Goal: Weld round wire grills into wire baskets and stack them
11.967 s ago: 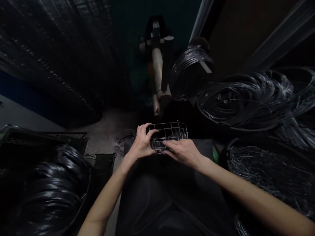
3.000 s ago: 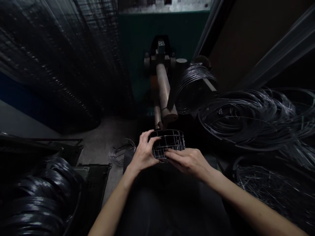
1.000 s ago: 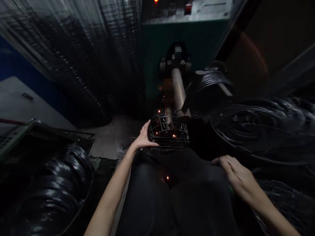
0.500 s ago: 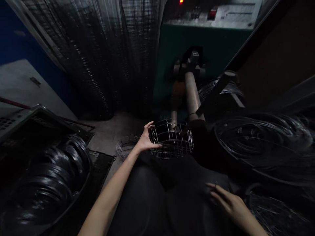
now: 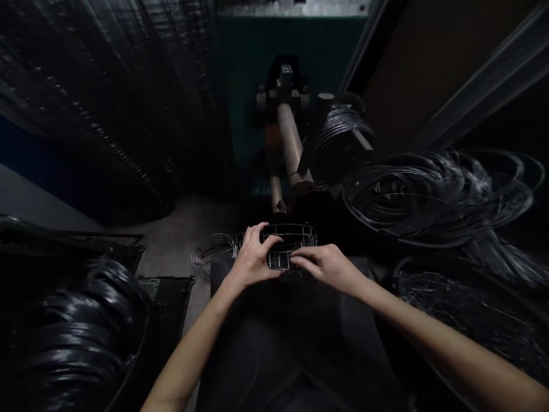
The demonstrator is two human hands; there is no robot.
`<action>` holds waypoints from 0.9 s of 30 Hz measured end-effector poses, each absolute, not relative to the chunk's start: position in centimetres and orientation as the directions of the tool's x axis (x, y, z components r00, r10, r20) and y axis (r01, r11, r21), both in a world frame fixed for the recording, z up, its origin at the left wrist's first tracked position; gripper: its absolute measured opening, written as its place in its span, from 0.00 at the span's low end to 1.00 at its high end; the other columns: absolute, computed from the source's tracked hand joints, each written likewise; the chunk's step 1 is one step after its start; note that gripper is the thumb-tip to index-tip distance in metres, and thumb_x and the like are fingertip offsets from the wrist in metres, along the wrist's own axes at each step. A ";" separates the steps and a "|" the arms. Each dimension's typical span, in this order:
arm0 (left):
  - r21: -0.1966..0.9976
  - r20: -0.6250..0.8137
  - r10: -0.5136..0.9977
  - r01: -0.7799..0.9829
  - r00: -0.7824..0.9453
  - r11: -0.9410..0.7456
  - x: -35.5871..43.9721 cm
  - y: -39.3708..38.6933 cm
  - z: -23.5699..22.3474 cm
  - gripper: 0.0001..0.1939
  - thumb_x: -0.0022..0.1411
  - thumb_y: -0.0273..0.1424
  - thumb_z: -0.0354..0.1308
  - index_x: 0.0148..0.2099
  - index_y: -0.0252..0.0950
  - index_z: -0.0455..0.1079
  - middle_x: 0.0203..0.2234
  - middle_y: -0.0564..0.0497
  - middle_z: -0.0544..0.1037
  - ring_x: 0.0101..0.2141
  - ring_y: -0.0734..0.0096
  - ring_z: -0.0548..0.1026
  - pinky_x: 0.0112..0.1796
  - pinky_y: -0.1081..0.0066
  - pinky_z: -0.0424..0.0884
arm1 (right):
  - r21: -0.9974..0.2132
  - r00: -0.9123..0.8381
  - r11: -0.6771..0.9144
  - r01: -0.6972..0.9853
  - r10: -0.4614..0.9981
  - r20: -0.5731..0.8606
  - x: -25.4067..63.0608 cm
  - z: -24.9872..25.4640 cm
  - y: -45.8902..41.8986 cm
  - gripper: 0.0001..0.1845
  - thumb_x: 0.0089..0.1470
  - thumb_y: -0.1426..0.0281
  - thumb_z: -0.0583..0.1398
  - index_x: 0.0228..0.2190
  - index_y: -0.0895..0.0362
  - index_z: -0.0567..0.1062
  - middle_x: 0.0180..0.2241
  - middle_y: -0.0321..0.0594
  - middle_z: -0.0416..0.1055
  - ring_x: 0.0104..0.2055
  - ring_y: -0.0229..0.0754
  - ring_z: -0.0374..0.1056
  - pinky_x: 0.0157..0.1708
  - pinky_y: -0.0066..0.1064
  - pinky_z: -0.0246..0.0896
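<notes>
A round wire basket (image 5: 306,236) of thin metal rods rests at the front edge of my dark-clothed lap, below the welding-machine-like arms. My left hand (image 5: 251,260) is closed round its left side, fingers over the rim and thumb toward the inside. At the near side of the basket, my right hand (image 5: 328,266) has thumb and fingertips pinched together against the rods. Whether a small wire piece is between those fingertips, I cannot make out. The far lower part of the basket is lost in shadow.
Ahead, a green machine (image 5: 244,74) carries a thick metal arm (image 5: 289,137) above a thinner lower one. Wire rings (image 5: 77,337) fill a container at left. Wire coils (image 5: 386,194) and a bin of loose wire pieces (image 5: 463,309) lie right. Another wire frame (image 5: 201,260) sits left of the basket.
My right hand has come from the lower right up to the basket's near side. The basket now sits lower and tilted differently, with my left hand still on it. The view has shifted right and down.
</notes>
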State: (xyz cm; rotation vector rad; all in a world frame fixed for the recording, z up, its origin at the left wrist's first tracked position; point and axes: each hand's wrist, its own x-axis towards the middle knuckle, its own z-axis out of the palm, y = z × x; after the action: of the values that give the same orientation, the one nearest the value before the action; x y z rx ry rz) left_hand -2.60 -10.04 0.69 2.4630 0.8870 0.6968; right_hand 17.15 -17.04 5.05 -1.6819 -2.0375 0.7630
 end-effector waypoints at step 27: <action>0.641 0.273 0.754 0.471 0.598 -0.606 -1.0 -7.3 1.1 0.39 0.39 0.34 0.72 0.55 0.40 0.62 0.57 0.42 0.51 0.58 0.46 0.53 0.57 0.48 0.60 | 0.102 -0.528 0.532 0.841 0.763 0.374 19.3 3.3 -15.5 0.15 0.58 0.72 0.56 0.46 0.56 0.75 0.44 0.40 0.76 0.23 0.35 0.72 0.18 0.26 0.60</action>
State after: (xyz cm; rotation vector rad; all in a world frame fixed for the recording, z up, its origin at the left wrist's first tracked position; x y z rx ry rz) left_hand -1.00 -7.28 1.12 2.3129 0.9697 0.7297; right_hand 19.27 -15.48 3.30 -1.3390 -2.4896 -0.3934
